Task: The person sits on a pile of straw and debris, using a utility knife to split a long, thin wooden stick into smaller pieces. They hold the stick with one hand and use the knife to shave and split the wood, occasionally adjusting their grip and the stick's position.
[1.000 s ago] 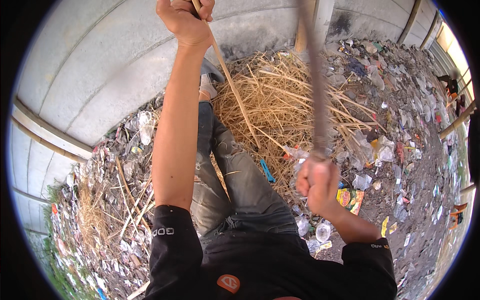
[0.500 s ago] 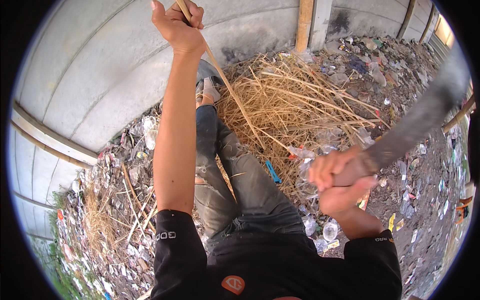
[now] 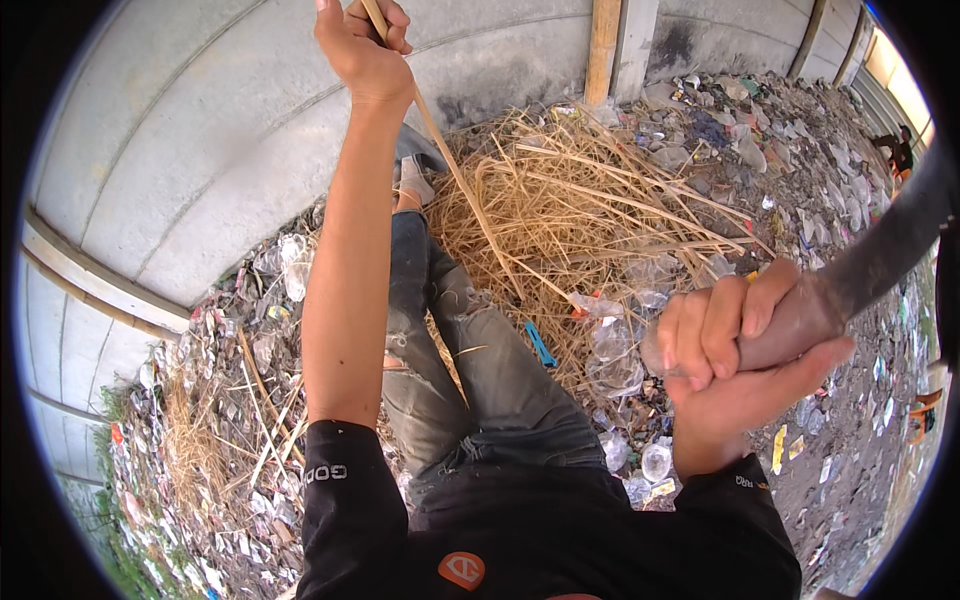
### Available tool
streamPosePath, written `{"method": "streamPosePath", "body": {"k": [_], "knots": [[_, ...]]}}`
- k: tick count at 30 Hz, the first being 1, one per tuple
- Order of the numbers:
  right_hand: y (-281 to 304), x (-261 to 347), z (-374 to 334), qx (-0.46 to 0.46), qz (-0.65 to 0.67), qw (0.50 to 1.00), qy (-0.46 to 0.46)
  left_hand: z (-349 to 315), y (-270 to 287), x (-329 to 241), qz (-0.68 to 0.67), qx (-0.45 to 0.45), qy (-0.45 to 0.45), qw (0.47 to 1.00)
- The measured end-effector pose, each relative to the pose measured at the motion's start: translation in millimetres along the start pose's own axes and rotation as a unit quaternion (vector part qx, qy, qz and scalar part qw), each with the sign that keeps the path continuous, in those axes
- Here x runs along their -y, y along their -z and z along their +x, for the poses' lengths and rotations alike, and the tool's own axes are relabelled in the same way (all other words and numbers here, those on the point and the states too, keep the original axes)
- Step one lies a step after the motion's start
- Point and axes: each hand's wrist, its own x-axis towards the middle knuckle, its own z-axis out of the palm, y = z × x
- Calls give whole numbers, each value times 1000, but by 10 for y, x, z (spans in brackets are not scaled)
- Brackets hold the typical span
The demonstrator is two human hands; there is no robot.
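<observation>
My left hand [image 3: 368, 48] is raised at the upper left, closed around the upper part of a thin bamboo strip [image 3: 445, 150]. The strip slants down to the right, its lower end reaching a heap of pale shavings [image 3: 540, 200]. On the right, my right hand [image 3: 735, 345] wraps its fingers round the brown handle of a machete. The dark machete blade [image 3: 885, 250] points up and away to the right, and its tip runs out at the picture's rim. Blade and strip are well apart.
Longer bamboo strips [image 3: 640, 190] lie across the heap beside my legs. A light blue plastic piece [image 3: 540, 343] and clear plastic cups [image 3: 656, 462] lie near my knee. A grey panel wall [image 3: 200, 130] rises behind my left arm. Litter covers the ground.
My right hand has moved right with the machete, whose blade now reaches farther out toward the rim. My left hand and the bamboo strip have hardly shifted.
</observation>
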Motion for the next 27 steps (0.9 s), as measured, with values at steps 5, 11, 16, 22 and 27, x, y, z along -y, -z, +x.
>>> {"method": "streamPosePath", "body": {"k": [5, 11, 16, 22, 27], "knots": [[806, -1066, -1009, -11, -334, 888, -316, -23, -84, -31, -16, 4, 10, 1000], [1792, -1093, -1425, -261, -209, 747, -574, -73, 122, -149, 27, -46, -11, 999], [885, -282, -339, -232, -189, 897, -324, 35, 203, 23, 56, -94, -16, 994], [271, -168, 42, -101, -19, 994, 44, -17, -178, -57, 26, -182, 22, 983], [832, -984, -830, -23, -243, 839, -486, -45, -373, 3, 48, -173, -59, 982]]}}
